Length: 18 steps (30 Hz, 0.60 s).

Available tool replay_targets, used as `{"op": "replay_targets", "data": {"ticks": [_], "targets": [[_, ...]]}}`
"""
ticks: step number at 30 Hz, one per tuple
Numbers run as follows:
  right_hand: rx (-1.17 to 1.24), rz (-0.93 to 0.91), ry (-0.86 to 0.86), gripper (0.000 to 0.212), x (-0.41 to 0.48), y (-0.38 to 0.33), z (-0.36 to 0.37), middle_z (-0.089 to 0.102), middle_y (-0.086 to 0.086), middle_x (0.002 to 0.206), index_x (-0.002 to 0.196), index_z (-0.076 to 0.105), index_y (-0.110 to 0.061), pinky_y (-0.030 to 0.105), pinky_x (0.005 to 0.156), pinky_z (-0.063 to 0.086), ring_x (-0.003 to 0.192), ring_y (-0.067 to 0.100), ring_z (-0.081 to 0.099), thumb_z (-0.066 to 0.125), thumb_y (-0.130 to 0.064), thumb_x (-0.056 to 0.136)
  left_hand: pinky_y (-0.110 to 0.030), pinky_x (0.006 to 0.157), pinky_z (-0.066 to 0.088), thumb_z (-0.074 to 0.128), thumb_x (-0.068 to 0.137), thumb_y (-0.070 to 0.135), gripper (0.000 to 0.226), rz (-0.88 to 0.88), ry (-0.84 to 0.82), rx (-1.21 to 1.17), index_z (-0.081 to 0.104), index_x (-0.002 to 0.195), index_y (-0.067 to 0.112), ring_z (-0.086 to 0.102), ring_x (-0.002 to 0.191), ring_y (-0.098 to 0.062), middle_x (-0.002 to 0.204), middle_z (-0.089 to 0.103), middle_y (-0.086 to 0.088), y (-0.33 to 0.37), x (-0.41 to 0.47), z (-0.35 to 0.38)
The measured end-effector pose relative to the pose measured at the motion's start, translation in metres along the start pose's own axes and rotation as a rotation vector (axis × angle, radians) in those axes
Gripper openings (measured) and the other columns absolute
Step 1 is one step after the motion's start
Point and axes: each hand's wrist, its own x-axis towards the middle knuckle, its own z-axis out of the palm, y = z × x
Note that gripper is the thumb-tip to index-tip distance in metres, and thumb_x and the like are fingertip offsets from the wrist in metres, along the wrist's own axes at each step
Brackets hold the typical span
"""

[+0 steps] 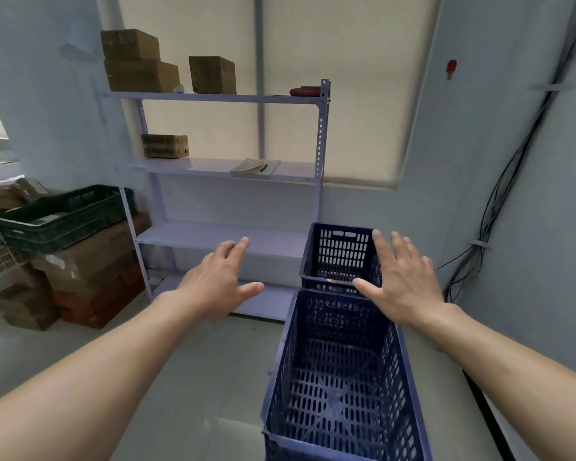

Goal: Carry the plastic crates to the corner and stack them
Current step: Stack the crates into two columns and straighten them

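Two blue plastic crates sit on the floor by the right-hand wall, in line toward the corner under the window. The near crate [340,387] fills the view at 5 o'clock. The far crate [341,254] stands just beyond it at 12 o'clock from its far rim, close to the foot of the metal shelf unit [226,168]. The two look to be touching or nearly so, end to end, and neither is plainly stacked on the other. Whether something lies under the near crate cannot be told.

Both hands are bare, spread flat and hold nothing. The left hand [220,277] hovers out at 9 o'clock from the far crate, in front of the lower shelves. The right hand [399,281] hovers over the far crate's right rim, thumb toward the gap between the crates.

In my judgement the carrying is largely done and the stacking is the step in hand. The next move calls for a two-handed hold on opposite rims or handle slots of one crate. It must then be lifted level and lowered squarely so the rims seat. A dark green crate [64,214] rests on cardboard boxes at 9 o'clock.
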Motion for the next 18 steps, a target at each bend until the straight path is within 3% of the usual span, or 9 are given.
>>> {"op": "replay_targets", "data": {"ticks": [11, 18], "targets": [[-0.054, 0.193, -0.015, 0.1, 0.059, -0.072, 0.053, 0.007, 0.012, 0.173, 0.165, -0.003, -0.028, 0.057, 0.124, 0.021, 0.159, 0.032, 0.008, 0.045, -0.076, 0.091, -0.044, 0.116, 0.033, 0.052, 0.093, 0.064, 0.094, 0.107, -0.09, -0.028, 0.0, 0.162, 0.027, 0.022, 0.15, -0.023, 0.167, 0.009, 0.002, -0.116, 0.092, 0.001], [-0.11, 0.253, -0.014, 0.1, 0.08, -0.1, 0.077, 0.01, 0.013, 0.172, 0.165, 0.0, -0.027, 0.056, 0.122, 0.026, 0.159, 0.033, 0.012, 0.044, -0.076, 0.09, -0.044, 0.116, 0.034, 0.052, 0.094, 0.063, 0.093, 0.213, -0.122, -0.074, 0.0, 0.161, 0.026, 0.023, 0.15, -0.023, 0.167, 0.009, 0.003, -0.147, 0.134, 0.018]]}}
